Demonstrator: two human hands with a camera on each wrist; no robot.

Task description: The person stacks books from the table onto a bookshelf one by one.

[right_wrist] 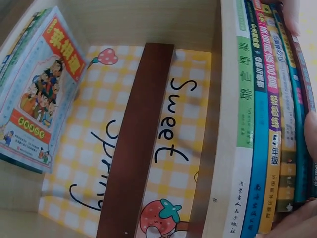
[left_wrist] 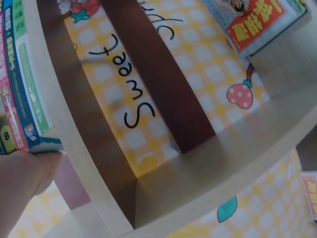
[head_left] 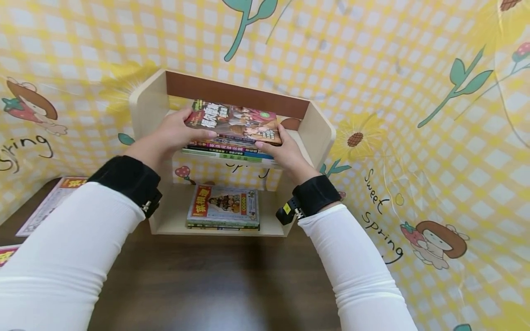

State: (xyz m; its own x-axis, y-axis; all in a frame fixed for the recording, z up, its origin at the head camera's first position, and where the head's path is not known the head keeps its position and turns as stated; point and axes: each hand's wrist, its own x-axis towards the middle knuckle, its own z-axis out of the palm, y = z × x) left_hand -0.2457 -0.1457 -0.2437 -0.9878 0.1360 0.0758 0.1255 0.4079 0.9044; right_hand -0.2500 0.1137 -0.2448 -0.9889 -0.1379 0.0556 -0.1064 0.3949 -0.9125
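Observation:
A stack of several books (head_left: 232,146) lies flat on the upper board of a small wooden bookshelf (head_left: 145,101), their spines facing me. On top is a book with a dark, colourful cover (head_left: 236,120). My left hand (head_left: 171,133) grips the stack's left end, its thumb over the top book's front edge. At the other end my right hand (head_left: 290,151) holds the stack, thumb at the top book's front corner. The left wrist view has the left hand (left_wrist: 25,173) against the book ends. Coloured spines (right_wrist: 262,124) show close up in the right wrist view.
Another pile of books (head_left: 223,207) lies on the lower board, a red-and-yellow title on its top cover. More books (head_left: 49,204) lie at the left on the dark table (head_left: 223,280). A yellow checked cloth (head_left: 372,69) covers the wall behind and at the right.

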